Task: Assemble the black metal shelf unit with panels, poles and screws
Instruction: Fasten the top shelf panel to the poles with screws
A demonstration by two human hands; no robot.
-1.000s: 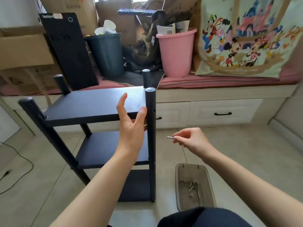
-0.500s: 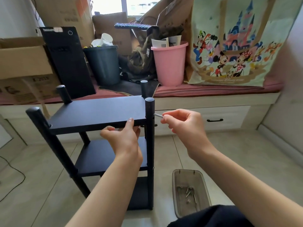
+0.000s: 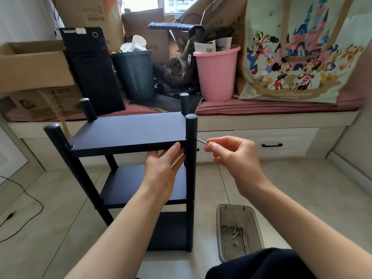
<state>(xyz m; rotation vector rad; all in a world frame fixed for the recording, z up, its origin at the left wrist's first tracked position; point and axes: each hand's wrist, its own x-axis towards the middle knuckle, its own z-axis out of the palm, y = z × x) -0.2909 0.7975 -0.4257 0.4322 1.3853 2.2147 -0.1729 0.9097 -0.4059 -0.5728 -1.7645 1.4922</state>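
Readable text: black PC tower (image 3: 91,71) on the far bench (image 3: 281,106) says "ThinkCentre" at its top edge; cardboard box (image 3: 36,77) at far left shows "-2019"; the cartoon tote (image 3: 298,51) at far right carries a Disney banner, the rest too small to read. Counts: shelf unit (image 3: 128,158) stands on the floor, left of centre, with 3 black panels stacked and 4 poles, all 4 tops showing above the top panel (image 3: 128,130). 2 bins on the bench, one dark (image 3: 133,74), one pink (image 3: 216,74). 1 clear tray (image 3: 238,232) on the floor near right, holding about 6 loose screws; exact count is hard to tell. 1 screw (image 3: 202,141) in play. Left hand (image 3: 164,168): palm up under the near edge of the top panel, fingers straight and reaching up behind the near-right pole (image 3: 191,154), thumb against the panel's front edge. Right hand (image 3: 231,152): just right of that pole, thumb and forefinger pinching the screw by its head end, other fingers loosely curled. Screw points left, tip at the pole's side level with the top panel; cannot tell whether it has entered a hole. Both forearms bare, reaching in from the near edge.
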